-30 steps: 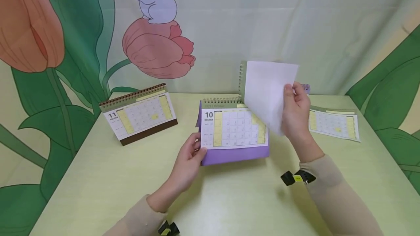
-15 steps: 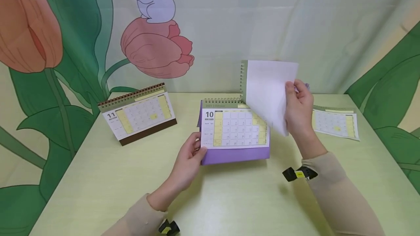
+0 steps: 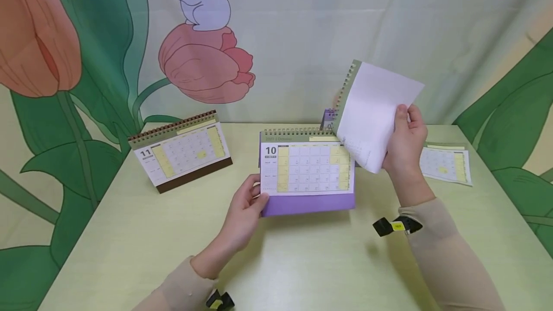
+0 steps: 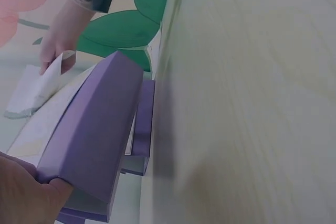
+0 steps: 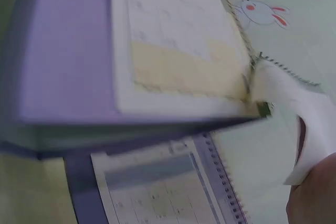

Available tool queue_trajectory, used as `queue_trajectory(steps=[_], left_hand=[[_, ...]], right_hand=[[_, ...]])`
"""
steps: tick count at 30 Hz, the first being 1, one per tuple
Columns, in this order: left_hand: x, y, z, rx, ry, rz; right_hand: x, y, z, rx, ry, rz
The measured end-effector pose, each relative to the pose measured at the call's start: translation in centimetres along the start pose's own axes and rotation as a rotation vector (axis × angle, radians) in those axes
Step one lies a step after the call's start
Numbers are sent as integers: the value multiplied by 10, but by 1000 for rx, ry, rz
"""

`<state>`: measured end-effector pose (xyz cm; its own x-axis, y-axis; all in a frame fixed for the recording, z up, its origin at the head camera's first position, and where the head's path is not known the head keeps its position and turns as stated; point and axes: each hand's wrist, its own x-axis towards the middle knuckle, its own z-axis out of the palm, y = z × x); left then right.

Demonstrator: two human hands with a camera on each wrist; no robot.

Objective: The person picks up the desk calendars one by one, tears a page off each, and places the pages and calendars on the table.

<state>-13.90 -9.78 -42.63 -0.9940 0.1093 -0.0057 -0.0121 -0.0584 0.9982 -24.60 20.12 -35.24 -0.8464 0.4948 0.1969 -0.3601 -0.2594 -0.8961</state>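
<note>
A purple desk calendar point(image 3: 307, 203) showing October stands tilted in the middle of the head view. My left hand point(image 3: 244, 212) grips its lower left edge, thumb in front; the left wrist view shows that thumb against the purple base point(image 4: 94, 124). Up at the right, my right hand point(image 3: 406, 150) pinches the edge of a calendar page point(image 3: 376, 109), its blank white back towards me. A row of punched holes along the page's green strip is free of the spiral binding point(image 3: 294, 132). In the right wrist view the page point(image 5: 315, 114) still meets the binding's right end.
A brown desk calendar point(image 3: 183, 150) showing November stands at the left. Behind the held one is another purple calendar point(image 3: 329, 116), mostly hidden in the head view. A loose calendar sheet point(image 3: 445, 164) lies at the right. A printed curtain point(image 3: 294, 52) hangs behind the table.
My right hand has moved right, and the page has swung and tilted that way, its loose strip rising. More of the rear purple calendar shows. The left hand keeps its grip.
</note>
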Motion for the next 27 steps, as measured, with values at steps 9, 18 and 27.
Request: queue_trajectory(steps=[9, 18, 27], left_hand=[[0, -3, -2, -1, 5, 6], [-2, -3, -9, 14, 15, -13], [-4, -1, -13, 5, 35, -28]], right_hand=[[10, -3, -8, 18, 44, 62], [21, -5, -18, 88, 86, 62], [30, -10, -26, 104, 150, 155]])
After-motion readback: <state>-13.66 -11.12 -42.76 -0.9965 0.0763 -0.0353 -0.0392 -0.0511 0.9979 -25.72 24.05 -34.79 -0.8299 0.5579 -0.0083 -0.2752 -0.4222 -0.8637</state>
